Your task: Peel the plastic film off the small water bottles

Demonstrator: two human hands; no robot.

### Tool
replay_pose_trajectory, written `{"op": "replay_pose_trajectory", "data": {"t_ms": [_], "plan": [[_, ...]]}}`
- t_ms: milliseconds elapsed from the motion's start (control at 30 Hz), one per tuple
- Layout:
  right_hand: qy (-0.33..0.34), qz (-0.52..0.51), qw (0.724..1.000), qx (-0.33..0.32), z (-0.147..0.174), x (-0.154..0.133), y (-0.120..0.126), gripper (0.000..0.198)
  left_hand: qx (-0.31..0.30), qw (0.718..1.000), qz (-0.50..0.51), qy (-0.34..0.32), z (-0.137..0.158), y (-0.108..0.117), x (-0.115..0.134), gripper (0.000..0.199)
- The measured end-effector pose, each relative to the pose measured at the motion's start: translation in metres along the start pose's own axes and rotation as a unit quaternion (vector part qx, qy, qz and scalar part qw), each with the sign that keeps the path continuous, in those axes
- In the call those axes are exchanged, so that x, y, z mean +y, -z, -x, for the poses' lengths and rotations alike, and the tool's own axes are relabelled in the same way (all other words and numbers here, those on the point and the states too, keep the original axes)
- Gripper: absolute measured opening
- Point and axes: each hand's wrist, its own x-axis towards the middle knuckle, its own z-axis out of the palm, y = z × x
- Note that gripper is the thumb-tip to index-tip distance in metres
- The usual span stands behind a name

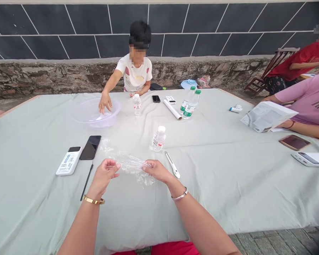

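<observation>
A crumpled sheet of clear plastic film (pixel 130 162) stretches between my two hands, just above the table. My left hand (pixel 104 175) is closed, its thumb and fingers pinching the film's left side. On the other side, my right hand (pixel 157 170) grips the film between thumb and fingers. A loose part of the film trails up and to the left, toward a black phone (pixel 90 147). Close to my right hand lies a white utility knife (pixel 172 164). Beyond the film stands a small water bottle (pixel 158 139) with a white cap. A thin black strap (pixel 87 182) lies left of my left hand.
A white power bank (pixel 68 161) lies at left. Across the cloth-covered table (pixel 215 170), a person reaches into a translucent basin (pixel 103 122). Another small bottle (pixel 137 105), a paper roll (pixel 172 109) and green-capped bottles (pixel 190 106) stand or lie farther back. At right, a person holds a printed sheet (pixel 267 115).
</observation>
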Motion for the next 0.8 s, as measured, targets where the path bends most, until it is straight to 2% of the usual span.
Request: {"op": "replay_pose_trajectory", "data": {"t_ms": [33,67,100,133,167,233,267,300,367,433,500,533,600,667,733,800], "plan": [[-0.006,0.002,1.0,-0.025,0.003,-0.002,0.001,0.027,0.076,0.995,-0.041,-0.057,0.0,-0.001,0.005,0.054],[-0.012,0.001,0.999,-0.051,0.007,-0.006,0.003,0.027,0.116,0.984,-0.079,-0.112,0.001,-0.002,0.009,0.061],[-0.015,-0.002,0.997,-0.076,0.011,-0.01,0.006,0.027,0.105,0.976,-0.111,-0.154,0.002,-0.003,0.011,0.07],[-0.016,-0.009,0.995,-0.097,0.014,-0.015,0.009,0.028,0.048,0.975,-0.132,-0.173,0.004,-0.004,0.012,0.078],[-0.015,-0.019,0.994,-0.109,0.017,-0.019,0.013,0.028,-0.032,0.976,-0.141,-0.165,0.006,-0.005,0.011,0.081],[-0.004,-0.048,0.994,-0.098,0.017,-0.025,0.021,0.029,-0.173,0.972,-0.131,-0.092,0.009,-0.007,0.004,0.067],[0.005,-0.059,0.996,-0.07,0.016,-0.025,0.024,0.029,-0.21,0.97,-0.114,-0.049,0.01,-0.008,0.0,0.056],[0.015,-0.065,0.997,-0.031,0.013,-0.024,0.026,0.028,-0.219,0.972,-0.086,-0.013,0.01,-0.009,-0.004,0.045],[0.035,-0.054,0.996,0.063,0.006,-0.017,0.025,0.025,-0.182,0.983,0.019,0.027,0.007,-0.012,-0.008,0.034],[0.049,-0.013,0.986,0.161,0.001,-0.005,0.015,0.022,-0.105,0.979,0.172,0.024,0.001,-0.018,-0.006,0.032],[0.068,0.06,0.972,0.216,-0.001,0.006,-0.003,0.017,-0.028,0.957,0.288,-0.004,-0.005,-0.027,0.001,0.031],[0.083,0.103,0.967,0.219,0.001,0.01,-0.013,0.014,-0.003,0.953,0.304,-0.022,-0.007,-0.032,0.005,0.031],[0.127,0.168,0.96,0.183,0.007,0.012,-0.032,0.011,0.013,0.971,0.229,-0.071,-0.008,-0.042,0.012,0.032],[0.173,0.172,0.958,0.148,0.013,0.006,-0.042,0.012,-0.001,0.988,0.07,-0.14,-0.005,-0.05,0.013,0.034],[0.206,0.131,0.955,0.17,0.015,-0.004,-0.042,0.012,-0.034,0.979,-0.05,-0.195,0.0,-0.055,0.009,0.036],[0.229,0.094,0.941,0.233,0.012,-0.013,-0.039,0.011,-0.078,0.977,-0.063,-0.188,0.005,-0.059,0.003,0.043]]}}
